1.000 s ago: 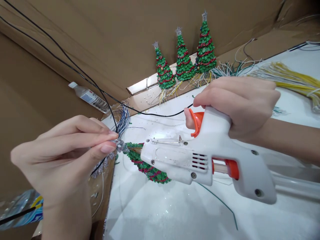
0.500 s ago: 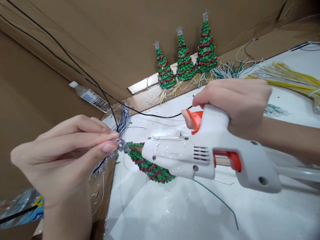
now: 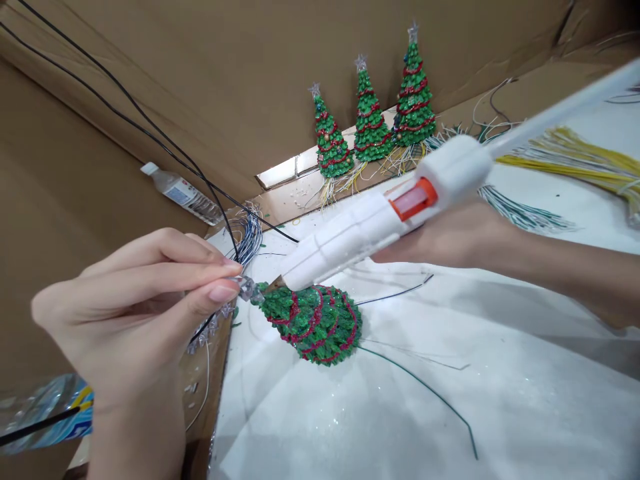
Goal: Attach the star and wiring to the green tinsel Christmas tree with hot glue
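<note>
Between thumb and fingertips, my left hand [image 3: 145, 307] pinches a clear star topper [image 3: 249, 289] at the tip of a small green Christmas tree [image 3: 320, 323]. The tree lies on its side on the white tabletop, wrapped in red garland, with thin wires trailing from its base. My right hand [image 3: 450, 233] is closed round a white hot glue gun [image 3: 350, 233], its fingers mostly hidden beneath the body. A glue stick [image 3: 565, 110] sticks out of the gun's rear. The metal nozzle [image 3: 274, 285] sits at the tree's tip, right beside the star; whether it touches is unclear.
Three finished-looking trees [image 3: 370, 123] with star tops stand along the cardboard wall [image 3: 250, 80]. Yellow and white wire bundles [image 3: 585, 160] lie at right. A plastic bottle [image 3: 183, 193] leans at left, near black cables [image 3: 150, 130] and blue-white wires [image 3: 249, 233].
My right hand has rolled and swung the glue gun so its rear points up and right, uncovering more of the tree. The nozzle stays near the tip; my left hand has barely shifted.
</note>
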Demonstrator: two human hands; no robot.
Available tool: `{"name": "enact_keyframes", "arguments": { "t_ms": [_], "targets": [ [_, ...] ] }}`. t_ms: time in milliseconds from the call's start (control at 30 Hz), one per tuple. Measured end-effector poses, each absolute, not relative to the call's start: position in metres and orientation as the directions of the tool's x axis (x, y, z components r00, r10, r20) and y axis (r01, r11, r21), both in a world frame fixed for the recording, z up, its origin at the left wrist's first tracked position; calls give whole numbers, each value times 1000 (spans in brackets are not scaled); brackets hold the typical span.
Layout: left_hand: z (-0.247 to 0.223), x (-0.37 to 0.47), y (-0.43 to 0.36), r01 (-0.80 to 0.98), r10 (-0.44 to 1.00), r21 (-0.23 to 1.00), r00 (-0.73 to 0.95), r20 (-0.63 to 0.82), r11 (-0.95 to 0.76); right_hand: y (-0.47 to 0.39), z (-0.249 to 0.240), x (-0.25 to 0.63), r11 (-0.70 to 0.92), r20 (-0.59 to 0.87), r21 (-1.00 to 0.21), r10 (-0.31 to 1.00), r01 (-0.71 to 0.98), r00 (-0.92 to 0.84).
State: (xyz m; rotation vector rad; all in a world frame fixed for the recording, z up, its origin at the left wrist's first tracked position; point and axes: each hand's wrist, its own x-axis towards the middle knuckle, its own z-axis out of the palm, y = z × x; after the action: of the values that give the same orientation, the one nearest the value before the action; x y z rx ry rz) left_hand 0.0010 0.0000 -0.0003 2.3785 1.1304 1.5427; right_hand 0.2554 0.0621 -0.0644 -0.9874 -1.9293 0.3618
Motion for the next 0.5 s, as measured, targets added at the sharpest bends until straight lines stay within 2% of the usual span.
{"name": "enact_keyframes", "arguments": {
  "t_ms": [133,200,500],
  "targets": [
    [1,1,-1,528,623,446,221,750,-723,61,-64,255,445,308,-810,877,381,-369],
    [2,1,-1,528,621,444,217,753,-724,61,-63,257,392,238,-842,887,371,-397],
    [1,6,-3,535,622,454,183,761,-713,62,-59,261,445,318,-821,877,359,-360]
  ]
}}
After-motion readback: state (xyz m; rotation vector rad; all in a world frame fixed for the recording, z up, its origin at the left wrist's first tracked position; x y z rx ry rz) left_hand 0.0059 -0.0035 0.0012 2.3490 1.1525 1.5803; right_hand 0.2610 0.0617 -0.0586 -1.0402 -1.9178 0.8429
